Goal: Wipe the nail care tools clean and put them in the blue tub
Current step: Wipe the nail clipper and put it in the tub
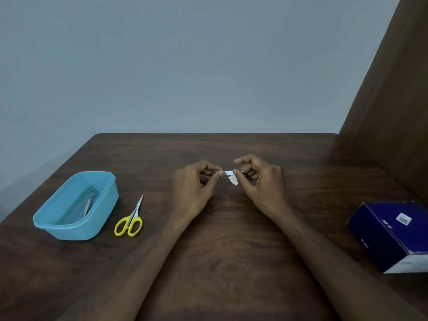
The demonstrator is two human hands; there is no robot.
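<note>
Over the table (231,228) at centre, left hand (196,184) and right hand (259,179) each pinch a small tool (228,173) wrapped in tissue (233,180); such fingertip grips could slip, dropping it short of the tub (69,228) at nine o'clock.

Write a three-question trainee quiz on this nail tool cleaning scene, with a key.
1. True or false: the yellow-handled scissors lie inside the light blue plastic tub.
2. What do the left hand and right hand hold between them?
A. a small metal tool with a white scrap of tissue
B. a nail polish bottle
C. a comb
3. Fill in: the dark blue cardboard box sits at the table's ____ edge.

Key: 1 false; 2 A; 3 right
</note>
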